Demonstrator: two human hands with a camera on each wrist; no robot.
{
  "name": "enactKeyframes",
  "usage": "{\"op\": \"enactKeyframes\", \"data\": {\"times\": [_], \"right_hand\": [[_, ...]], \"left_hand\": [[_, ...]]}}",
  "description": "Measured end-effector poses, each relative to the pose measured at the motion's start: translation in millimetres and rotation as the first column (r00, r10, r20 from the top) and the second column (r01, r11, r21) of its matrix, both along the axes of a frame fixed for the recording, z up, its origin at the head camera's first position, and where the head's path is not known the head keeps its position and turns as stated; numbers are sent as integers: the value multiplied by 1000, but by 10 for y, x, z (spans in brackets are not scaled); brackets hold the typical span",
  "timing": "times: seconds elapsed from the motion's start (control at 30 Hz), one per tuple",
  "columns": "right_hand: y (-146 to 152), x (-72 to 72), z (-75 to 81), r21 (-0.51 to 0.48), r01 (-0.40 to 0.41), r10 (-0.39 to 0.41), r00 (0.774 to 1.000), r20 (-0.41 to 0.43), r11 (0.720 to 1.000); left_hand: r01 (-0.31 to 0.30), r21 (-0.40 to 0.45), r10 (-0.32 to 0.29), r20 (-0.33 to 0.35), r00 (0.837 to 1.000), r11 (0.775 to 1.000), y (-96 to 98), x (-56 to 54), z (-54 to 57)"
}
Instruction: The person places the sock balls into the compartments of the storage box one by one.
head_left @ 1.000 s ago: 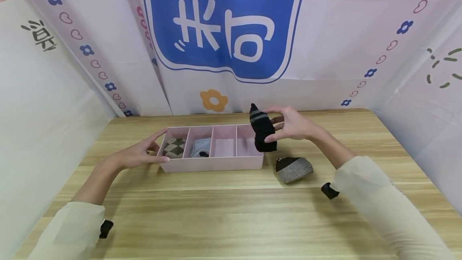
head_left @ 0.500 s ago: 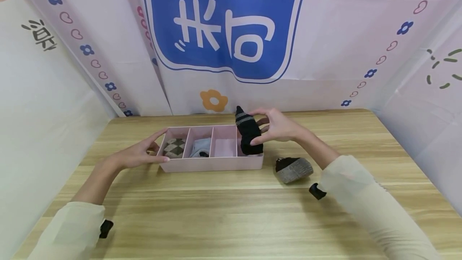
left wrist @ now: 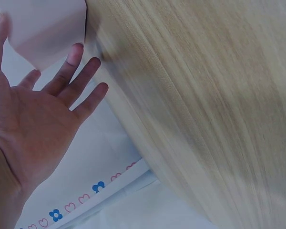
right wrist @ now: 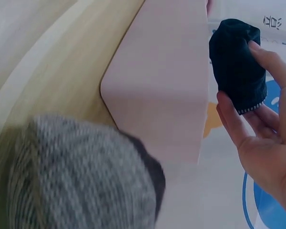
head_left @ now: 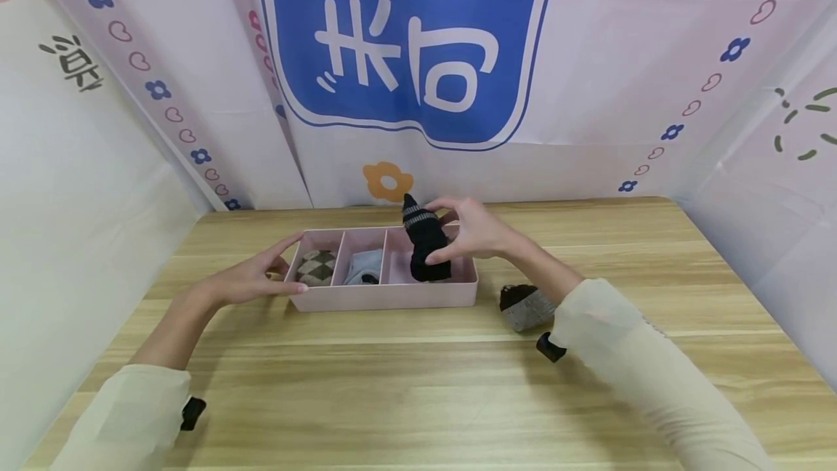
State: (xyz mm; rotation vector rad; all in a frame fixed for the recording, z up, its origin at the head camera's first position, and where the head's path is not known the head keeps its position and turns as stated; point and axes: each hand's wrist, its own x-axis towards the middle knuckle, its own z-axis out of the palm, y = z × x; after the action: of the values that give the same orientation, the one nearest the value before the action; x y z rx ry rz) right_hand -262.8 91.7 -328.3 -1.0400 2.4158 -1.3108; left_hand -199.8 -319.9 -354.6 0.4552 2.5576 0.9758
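Note:
A pink divided box [head_left: 386, 299] lies along the table. At its left end my left hand [head_left: 251, 279] grips it, thumb on the front rim and index finger by the back corner; the other fingers [left wrist: 88, 102] extend loosely. My right hand [head_left: 480, 232] pinches a rolled black sock [head_left: 428, 247] with grey stripes, tilted above the third compartment from the left. The sock hides part of that compartment and its divider. An argyle sock [head_left: 317, 268] fills the leftmost compartment, and a light blue sock [head_left: 363, 267] lies in the one beside it.
A folded grey and black sock [head_left: 525, 308] lies on the wooden table [head_left: 392, 391] right of the box, partly under my right forearm in the head view. Printed cloth walls [head_left: 588, 93] stand behind the table and at both sides.
My right hand has carried the black sock leftward, from the box's right end to above its third compartment. The left hand and the box have stayed in place.

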Motion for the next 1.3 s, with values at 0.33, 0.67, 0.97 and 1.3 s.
{"op": "enactKeyframes", "data": {"times": [0.33, 0.67, 0.97, 1.3], "right_hand": [[-226, 15, -52, 23, 92, -92, 996, -15, 995], [-329, 26, -62, 48, 142, -141, 990, -6, 989], [-417, 44, -140, 184, 125, -92, 980, -175, 975], [-498, 61, -313, 380, 162, -33, 945, -325, 911]], "left_hand": [[9, 14, -9, -10, 1000, 1000, 1, -1, 9], [0, 11, 0, 0, 1000, 1000, -11, 7, 10], [0, 20, 0, -1, 1000, 1000, -16, 10, -7], [2, 25, -2, -4, 1000, 1000, -11, 3, -24]]}}
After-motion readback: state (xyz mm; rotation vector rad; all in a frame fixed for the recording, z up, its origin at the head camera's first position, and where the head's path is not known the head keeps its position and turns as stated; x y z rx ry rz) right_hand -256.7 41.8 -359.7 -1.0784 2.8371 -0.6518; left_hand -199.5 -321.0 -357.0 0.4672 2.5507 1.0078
